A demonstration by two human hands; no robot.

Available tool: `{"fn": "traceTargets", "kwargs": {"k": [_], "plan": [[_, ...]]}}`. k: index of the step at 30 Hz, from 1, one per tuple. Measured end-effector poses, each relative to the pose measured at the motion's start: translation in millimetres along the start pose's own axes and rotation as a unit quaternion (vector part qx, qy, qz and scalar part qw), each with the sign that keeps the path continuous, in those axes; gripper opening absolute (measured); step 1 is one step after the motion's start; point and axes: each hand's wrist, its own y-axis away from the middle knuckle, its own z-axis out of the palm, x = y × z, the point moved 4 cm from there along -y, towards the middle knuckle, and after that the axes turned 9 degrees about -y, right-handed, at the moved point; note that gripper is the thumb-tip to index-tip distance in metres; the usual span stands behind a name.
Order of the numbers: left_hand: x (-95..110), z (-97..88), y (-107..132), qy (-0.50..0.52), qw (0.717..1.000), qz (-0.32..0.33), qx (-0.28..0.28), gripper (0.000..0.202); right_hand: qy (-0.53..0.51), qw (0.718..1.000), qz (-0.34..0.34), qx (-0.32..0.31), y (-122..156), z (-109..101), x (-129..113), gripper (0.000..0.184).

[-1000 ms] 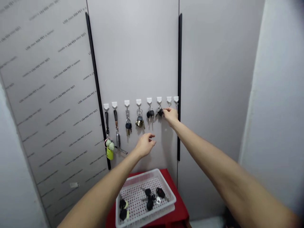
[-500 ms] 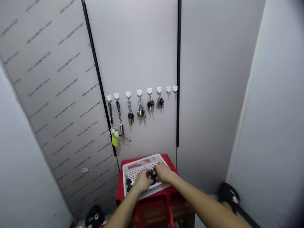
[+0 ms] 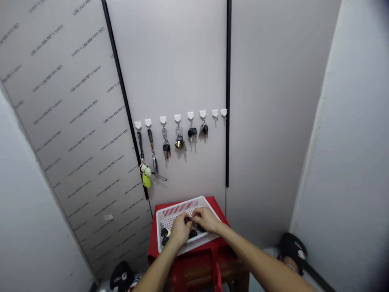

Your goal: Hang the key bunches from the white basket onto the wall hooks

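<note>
Over a white plastic basket (image 3: 177, 210) my two hands meet, fingertips close together. My left hand (image 3: 181, 230) is closed, with its fingers pinched on a small bunch of dark-headed keys (image 3: 187, 220). Coming in from the right, my right hand (image 3: 207, 221) is closed too and pinches at the same bunch. The fingers cover most of it. Below the hands lie more black-headed keys (image 3: 192, 234) in the basket. Another group of black keys (image 3: 165, 232) rests at the basket's left end.
A red cover (image 3: 211, 199) lies under the basket on a wooden stool (image 3: 197, 275). White hooks (image 3: 177, 118) line the wall panel, several with hanging key bunches (image 3: 180, 142). Black strips (image 3: 229, 93) flank the panel. Dark shoes (image 3: 121, 276) are on the floor.
My hands have lifted slightly and drawn closer together, fingertips now meeting on the bunch. Dark keys that were between them show lower in the basket. The view has shifted a little.
</note>
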Motion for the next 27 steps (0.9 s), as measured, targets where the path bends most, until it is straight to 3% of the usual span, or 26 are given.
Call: {"fn": "traceTargets", "kwargs": {"k": [5, 11, 20, 27], "plan": [[2.5, -6.6, 3.6, 0.035, 0.999, -0.009, 0.035, 0.022, -0.060, 0.997, 0.000, 0.041, -1.7, -4.1, -2.3, 0.016], [5.5, 2.9, 8.9, 0.162, 0.984, 0.046, -0.054, 0.044, -0.112, 0.994, 0.015, 0.009, 1.1, -3.2, -11.8, 0.018], [-0.2, 2.8, 4.7, 0.241, 0.970, 0.033, -0.021, 0.032, -0.225, 0.974, 0.006, 0.002, 1.3, -5.6, -43.9, 0.012], [-3.0, 9.8, 5.1, 0.258, 0.965, -0.014, -0.047, 0.025, -0.299, 0.954, 0.022, 0.028, -7.8, -3.0, -34.3, 0.011]]}}
